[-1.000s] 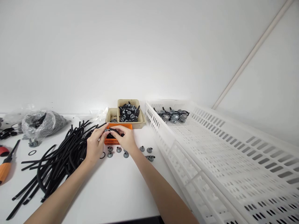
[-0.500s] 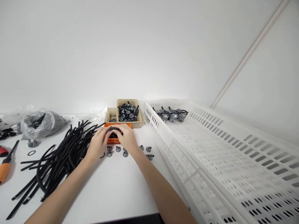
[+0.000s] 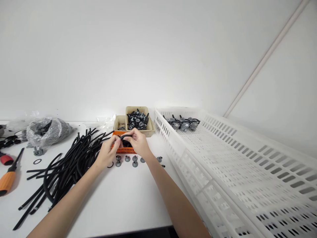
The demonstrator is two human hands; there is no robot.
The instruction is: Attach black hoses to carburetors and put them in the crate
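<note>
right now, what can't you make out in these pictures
Black piece, head view: ends hidden by the fingers of the left hand and right hand.
Contents of the orange basket, head view: dark, small, partly behind both hands.
White crate, head view: cut off by the right and bottom edges.
Red piece, head view: cut off by the left edge.

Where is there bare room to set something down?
Free: table between the forearms, nearer than the grey caps; most of the white crate in front of its parts.
Crowded: the left, with black hoses, bag and screwdriver; the middle back, with hands, orange basket and beige tubs.
</note>
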